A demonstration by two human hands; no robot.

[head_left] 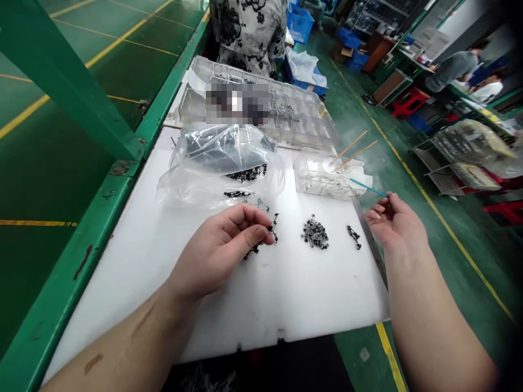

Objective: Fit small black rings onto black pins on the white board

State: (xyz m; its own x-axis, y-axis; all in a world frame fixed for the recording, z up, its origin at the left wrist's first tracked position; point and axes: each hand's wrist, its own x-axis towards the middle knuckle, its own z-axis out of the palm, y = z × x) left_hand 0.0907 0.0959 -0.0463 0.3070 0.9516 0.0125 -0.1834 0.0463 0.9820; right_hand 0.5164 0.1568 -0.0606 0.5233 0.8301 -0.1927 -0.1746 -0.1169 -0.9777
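Between thumb and fingertips, my left hand [229, 245] pinches a small black part [273, 231] with thin branching arms. More black parts [251, 251] lie on the white board just below those fingers. My right hand [398, 220] is closed on the end of a thin blue stick [365, 185], perhaps a brush. The stick's far tip reaches into a clear plastic container [310, 179] lined with white tissue. A heap of small dark rings [315, 234] sits on the board between my hands. To its right lies a small group of black parts [353, 237].
A clear plastic bag [224, 147] with black parts spilling from its mouth lies at the back left. Two wooden sticks [352, 147] lean out of the container. Behind stands a compartmented clear tray [318, 122]. A green metal frame [122, 201] borders the left; a person in patterned clothing [249, 32] is opposite.
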